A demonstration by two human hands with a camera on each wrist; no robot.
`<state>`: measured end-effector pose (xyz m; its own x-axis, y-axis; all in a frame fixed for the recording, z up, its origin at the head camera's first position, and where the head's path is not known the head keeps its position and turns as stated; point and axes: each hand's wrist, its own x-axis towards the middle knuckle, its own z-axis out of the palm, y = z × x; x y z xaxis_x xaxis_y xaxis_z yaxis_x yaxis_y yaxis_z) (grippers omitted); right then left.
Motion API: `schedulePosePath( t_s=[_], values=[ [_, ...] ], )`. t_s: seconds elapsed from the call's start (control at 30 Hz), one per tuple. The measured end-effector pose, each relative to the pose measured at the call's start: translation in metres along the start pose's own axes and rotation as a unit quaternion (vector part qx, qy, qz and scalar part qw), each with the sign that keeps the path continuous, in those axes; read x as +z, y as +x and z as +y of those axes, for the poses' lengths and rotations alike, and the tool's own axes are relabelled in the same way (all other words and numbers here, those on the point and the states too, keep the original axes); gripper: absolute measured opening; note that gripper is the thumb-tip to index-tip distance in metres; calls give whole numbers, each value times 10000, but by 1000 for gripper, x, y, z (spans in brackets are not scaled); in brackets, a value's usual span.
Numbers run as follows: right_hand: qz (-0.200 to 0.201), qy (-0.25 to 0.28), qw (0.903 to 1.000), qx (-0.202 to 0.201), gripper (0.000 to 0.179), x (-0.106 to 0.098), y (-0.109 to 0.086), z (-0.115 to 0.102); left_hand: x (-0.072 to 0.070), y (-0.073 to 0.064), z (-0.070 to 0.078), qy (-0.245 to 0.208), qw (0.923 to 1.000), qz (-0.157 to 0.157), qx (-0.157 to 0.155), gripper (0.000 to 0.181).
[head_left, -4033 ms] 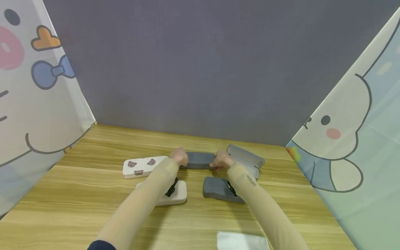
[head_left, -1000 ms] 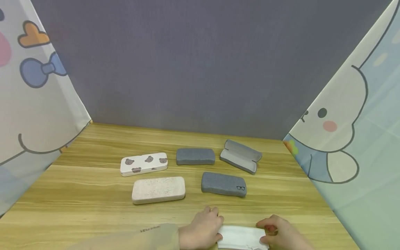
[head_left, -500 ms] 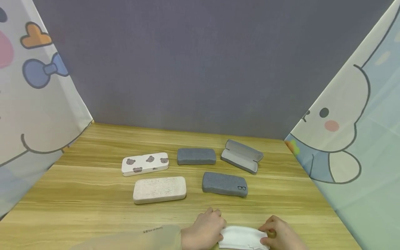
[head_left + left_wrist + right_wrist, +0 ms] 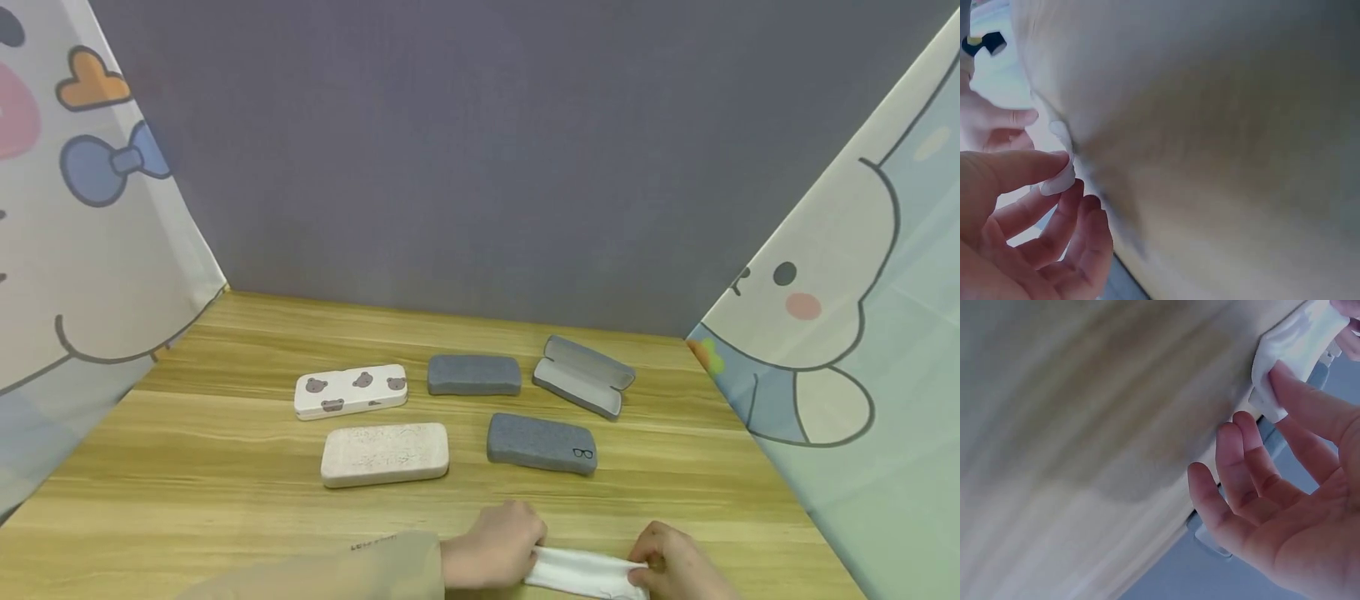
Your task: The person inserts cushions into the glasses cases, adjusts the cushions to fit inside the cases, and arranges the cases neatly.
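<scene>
A folded white cloth (image 4: 581,572) is stretched between both hands near the front edge of the head view. My left hand (image 4: 498,543) pinches its left end; in the left wrist view the thumb (image 4: 1035,169) presses the cloth (image 4: 1060,178) against the fingers. At the other end, my right hand (image 4: 675,562) pinches the cloth (image 4: 1291,353) between thumb and index finger, the remaining fingers (image 4: 1210,500) loosely bent and apart from it. A small dark mark shows along the cloth's lower right edge.
Beyond the hands lie a cream glasses case (image 4: 385,455), a white bear-print case (image 4: 351,392), a plain grey case (image 4: 474,375) and a grey case with a glasses mark (image 4: 542,443). An opened grey case (image 4: 583,377) stands at back right. A grey wall (image 4: 450,167) closes off the wooden table (image 4: 187,433).
Both hands have come back from the plain grey case to the white cloth. The opened case has been turned around. Just now the cloth has become narrower, its two ends pinched.
</scene>
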<state>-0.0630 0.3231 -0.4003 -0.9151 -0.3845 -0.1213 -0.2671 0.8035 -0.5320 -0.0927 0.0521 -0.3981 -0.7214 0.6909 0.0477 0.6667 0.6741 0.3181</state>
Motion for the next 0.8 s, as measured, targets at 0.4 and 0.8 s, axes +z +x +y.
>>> schedulePosePath(
  t_s=[0.4, 0.8],
  values=[
    [1090, -845, 9904, 19, 6, -44, 22, -22, -51, 46, -17, -549, 9955, 632, -439, 8],
    [1652, -987, 9813, -38, 7, -91, 63, -26, -81, 103, -48, -1357, 9853, 907, -498, 18]
  ],
)
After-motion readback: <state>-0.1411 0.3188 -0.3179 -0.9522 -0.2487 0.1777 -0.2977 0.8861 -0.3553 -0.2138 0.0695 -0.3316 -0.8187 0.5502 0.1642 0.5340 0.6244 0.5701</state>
